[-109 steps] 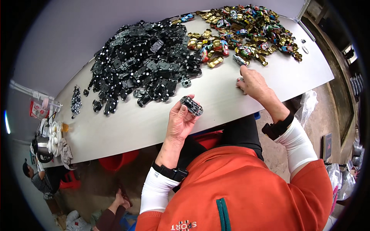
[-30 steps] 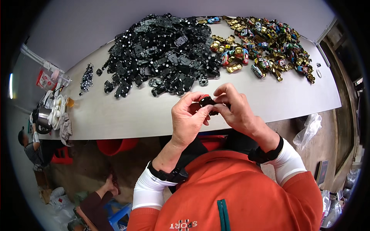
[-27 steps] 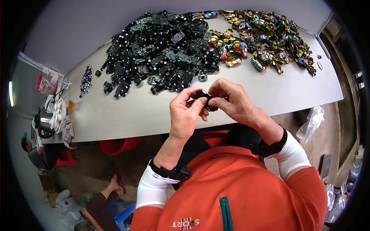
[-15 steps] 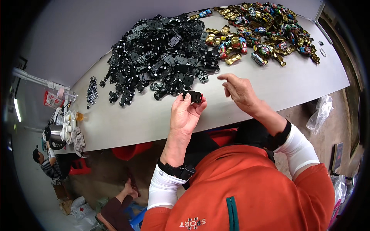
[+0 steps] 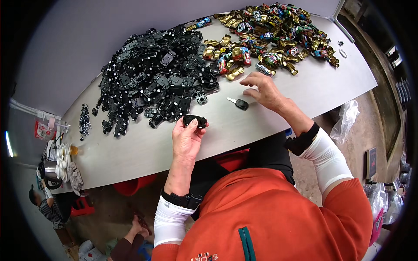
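Observation:
My left hand is closed around a black toy car chassis, pinching it between thumb and fingers above the table's near part. My right hand hovers over the table to the right, fingers bent and thumb apart, with nothing in it. Just left of that hand lies a black car key with a pale blade. Beyond my left hand rises a large heap of black toy car chassis with small wheels. Farther right is a pile of gold and multicoloured toy car bodies.
A small cluster of wheel pieces lies at the table's left. A steel kettle and white cups stand at the left end. A person sits beyond it. Red stools are under the table.
The view has shifted, so the piles appear farther left. The key now shows on the table beside my right hand, whose fingers have spread. The red bit at the held chassis no longer shows.

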